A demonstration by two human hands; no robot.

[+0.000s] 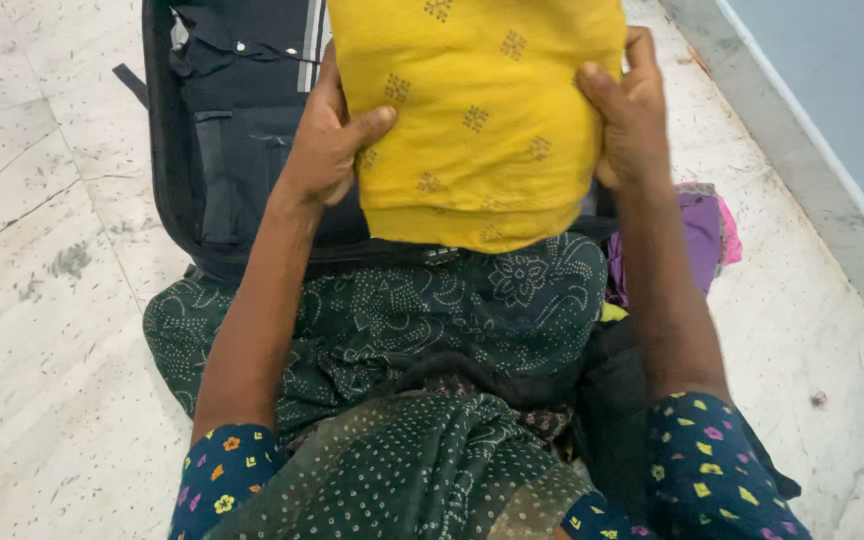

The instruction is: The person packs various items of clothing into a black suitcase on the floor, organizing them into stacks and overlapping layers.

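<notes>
I hold a folded yellow cloth with small woven motifs up in front of me, over an open dark suitcase. My left hand grips its left edge, thumb on the front. Gripping the right edge is my right hand, thumb also on the front. The cloth hides much of the suitcase's inside. My lap, covered in dark green patterned fabric, lies below the cloth.
Purple and pink clothes lie on the floor at the right, beside my right forearm. The suitcase rests on a pale marble floor. A light wall with a grey skirting runs along the right.
</notes>
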